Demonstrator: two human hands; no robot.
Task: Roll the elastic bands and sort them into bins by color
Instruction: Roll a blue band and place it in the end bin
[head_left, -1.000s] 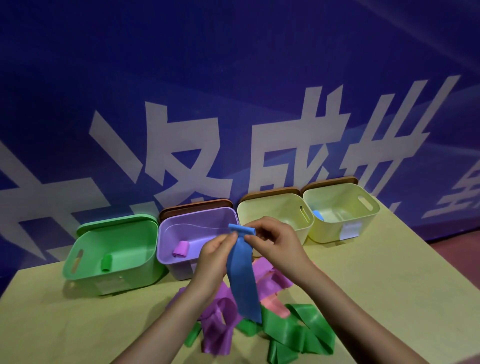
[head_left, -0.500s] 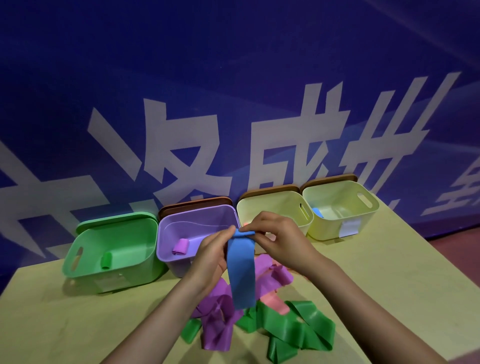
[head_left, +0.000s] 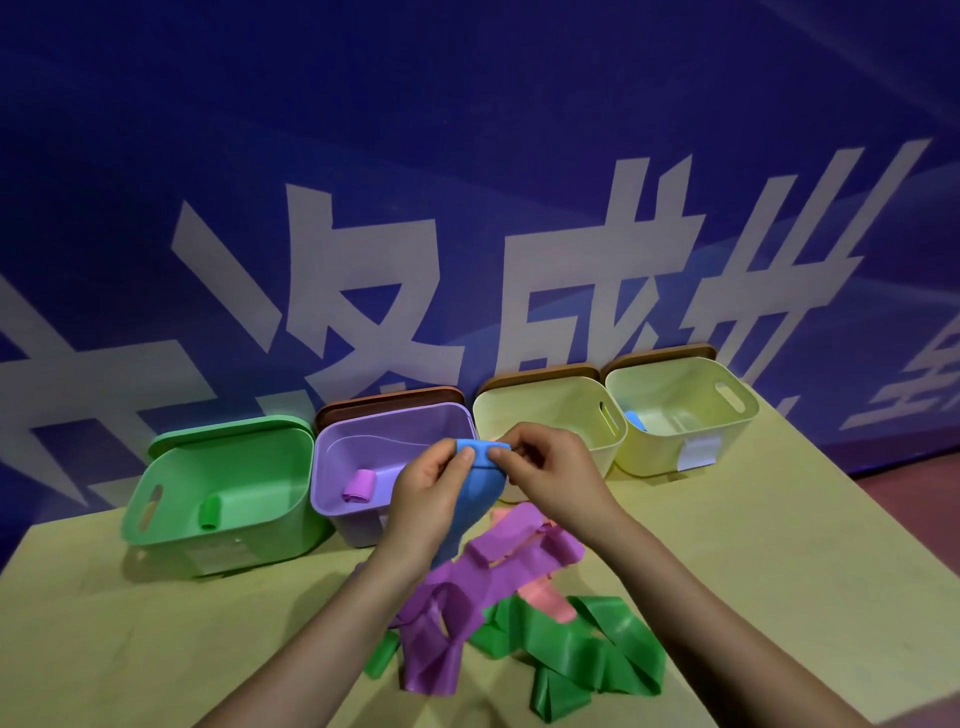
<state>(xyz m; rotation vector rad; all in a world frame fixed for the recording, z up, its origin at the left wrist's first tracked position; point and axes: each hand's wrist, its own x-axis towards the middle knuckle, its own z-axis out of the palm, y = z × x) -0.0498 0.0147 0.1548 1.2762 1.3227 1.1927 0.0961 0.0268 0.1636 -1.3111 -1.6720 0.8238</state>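
Note:
A blue elastic band (head_left: 480, 480) hangs in front of the bins, its top end wound into a small roll. My left hand (head_left: 434, 496) and my right hand (head_left: 550, 475) pinch that roll from either side. Under my hands lies a loose pile: purple bands (head_left: 467, 582), a pink band (head_left: 545, 600) and green bands (head_left: 571, 654). Four bins stand in a row at the wall: a green bin (head_left: 156, 467) with a green roll (head_left: 210, 512), a purple bin (head_left: 324, 457) with a purple roll (head_left: 359, 486), a pale yellow bin (head_left: 540, 402), and a second yellow bin (head_left: 737, 410) holding a blue roll (head_left: 635, 420).
The bins stand on a yellow-green table (head_left: 779, 545) against a blue banner wall (head_left: 467, 156). The table's right edge runs diagonally, with red floor (head_left: 914, 499) beyond it. Brown lids (head_left: 389, 397) lean behind the bins.
The rolled top of the blue band has grown thicker, and its hanging tail has become shorter, rising off the pile. Both hands stayed in front of the purple bin.

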